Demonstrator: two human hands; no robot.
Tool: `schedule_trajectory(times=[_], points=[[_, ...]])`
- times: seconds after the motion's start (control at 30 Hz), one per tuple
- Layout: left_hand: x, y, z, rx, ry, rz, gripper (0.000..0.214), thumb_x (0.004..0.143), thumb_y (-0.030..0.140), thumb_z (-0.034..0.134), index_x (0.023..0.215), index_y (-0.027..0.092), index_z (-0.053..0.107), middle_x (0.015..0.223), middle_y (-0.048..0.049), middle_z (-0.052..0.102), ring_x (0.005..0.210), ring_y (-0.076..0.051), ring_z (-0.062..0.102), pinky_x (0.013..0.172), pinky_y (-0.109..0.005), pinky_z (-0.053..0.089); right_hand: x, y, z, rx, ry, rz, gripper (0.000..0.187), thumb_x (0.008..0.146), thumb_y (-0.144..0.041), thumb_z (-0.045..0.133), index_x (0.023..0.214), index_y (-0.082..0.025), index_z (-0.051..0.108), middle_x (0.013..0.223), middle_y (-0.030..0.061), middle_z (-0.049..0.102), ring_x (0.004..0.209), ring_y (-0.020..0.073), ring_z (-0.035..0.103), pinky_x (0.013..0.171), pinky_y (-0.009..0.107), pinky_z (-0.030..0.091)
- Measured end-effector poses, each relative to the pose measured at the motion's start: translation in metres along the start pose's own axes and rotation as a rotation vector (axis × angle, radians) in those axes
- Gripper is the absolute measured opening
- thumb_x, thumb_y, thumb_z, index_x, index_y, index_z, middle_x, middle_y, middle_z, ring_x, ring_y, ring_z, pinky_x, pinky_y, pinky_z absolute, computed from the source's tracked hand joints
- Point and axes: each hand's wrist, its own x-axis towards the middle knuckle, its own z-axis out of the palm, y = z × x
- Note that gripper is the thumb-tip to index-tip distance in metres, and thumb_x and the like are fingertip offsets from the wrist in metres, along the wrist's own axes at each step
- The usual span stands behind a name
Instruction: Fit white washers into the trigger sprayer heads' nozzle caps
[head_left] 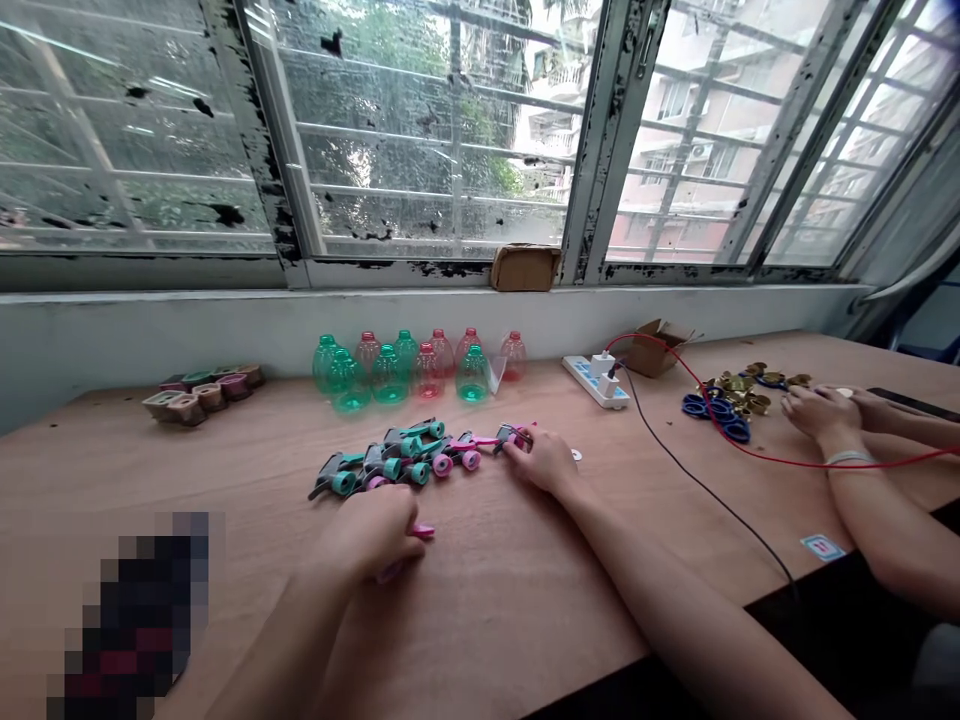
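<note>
Several trigger spray heads in grey with teal or pink parts lie in a loose pile on the wooden table. My left hand, fingers curled, is in front of the pile, closed around a spray head; only a pink part of it sticks out and the rest is hidden. At the pile's right end my right hand grips a grey and pink spray head between thumb and fingers. Behind the pile stand several clear green bottles and pinkish-red bottles with open necks.
A power strip with plugs and a black cable lies right of the bottles. A red cable crosses toward a co-worker's hands, near blue and gold pieces. Small containers sit at left; a cardboard box stands behind.
</note>
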Motion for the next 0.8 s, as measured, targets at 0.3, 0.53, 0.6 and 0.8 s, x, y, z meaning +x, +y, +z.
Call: schedule_trajectory(times=[0.3, 0.53, 0.6, 0.8], points=[[-0.006, -0.013, -0.014, -0.097, 0.274, -0.19, 0.016, 0.08, 0.032, 0.056, 0.071, 0.021, 0.065, 0.077, -0.0057, 0.067, 0.068, -0.02, 0.061, 0.056, -0.025, 0.035, -0.006, -0.001, -0.029, 0.373, 0.202, -0.201, 0.027, 0.081, -0.042, 0.06, 0.088, -0.016, 0.066, 0.066, 0.0001, 0.062, 0.055, 0.0115, 0.05, 0.054, 0.022, 0.035], [0.012, 0.044, 0.013, -0.672, 0.449, 0.352, 0.043, 0.078, 0.022, 0.061, 0.12, 0.023, 0.054, 0.114, -0.0054, 0.062, 0.091, -0.018, 0.059, 0.074, -0.025, 0.046, -0.037, -0.024, -0.032, 0.559, -0.27, -0.672, 0.022, 0.071, -0.025, 0.069, 0.092, -0.019, 0.066, 0.074, -0.0023, 0.061, 0.056, 0.0079, 0.043, 0.053, 0.02, 0.034], [0.017, 0.05, 0.026, -0.808, 0.318, 0.42, 0.055, 0.075, 0.014, 0.06, 0.128, 0.023, 0.047, 0.109, -0.0043, 0.064, 0.081, -0.015, 0.06, 0.068, -0.023, 0.047, -0.045, -0.029, -0.028, 0.576, -0.289, -0.71, 0.022, 0.071, -0.022, 0.068, 0.092, -0.02, 0.063, 0.076, -0.002, 0.063, 0.059, 0.0085, 0.046, 0.056, 0.02, 0.036], [0.026, 0.049, 0.042, -0.914, 0.29, 0.454, 0.057, 0.072, 0.01, 0.064, 0.126, 0.022, 0.051, 0.106, -0.0022, 0.067, 0.095, -0.018, 0.061, 0.085, -0.027, 0.047, -0.054, -0.029, -0.033, 0.496, -0.248, -0.622, 0.02, 0.082, -0.03, 0.064, 0.098, -0.02, 0.059, 0.069, -0.003, 0.06, 0.058, 0.0099, 0.048, 0.057, 0.021, 0.036]])
